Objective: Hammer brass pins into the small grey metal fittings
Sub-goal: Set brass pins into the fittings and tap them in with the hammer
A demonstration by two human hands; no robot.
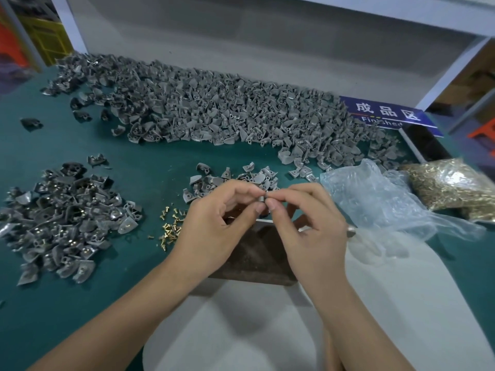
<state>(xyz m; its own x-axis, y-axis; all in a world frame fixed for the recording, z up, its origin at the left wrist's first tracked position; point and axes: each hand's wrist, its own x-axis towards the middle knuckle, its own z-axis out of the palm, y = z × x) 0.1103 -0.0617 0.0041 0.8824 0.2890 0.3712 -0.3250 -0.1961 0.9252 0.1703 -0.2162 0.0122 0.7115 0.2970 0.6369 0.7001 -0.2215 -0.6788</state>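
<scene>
Head view: my left hand (214,218) and right hand (305,223) pinch one small grey fitting (263,198) above the brown block (254,258). It seems light, stiff and slippery, so I grip its edges.

Bare forearms, no sleeves; a pale garment (241,330) covers the lap.

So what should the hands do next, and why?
Probably lower the fitting onto the brown block just beneath. Both hands, left and right, pinch it together at the fingertips above the block, seemingly seating a pin, though that is too small to tell. No hammer is held, so the piece likely needs setting down before any tapping.
</scene>
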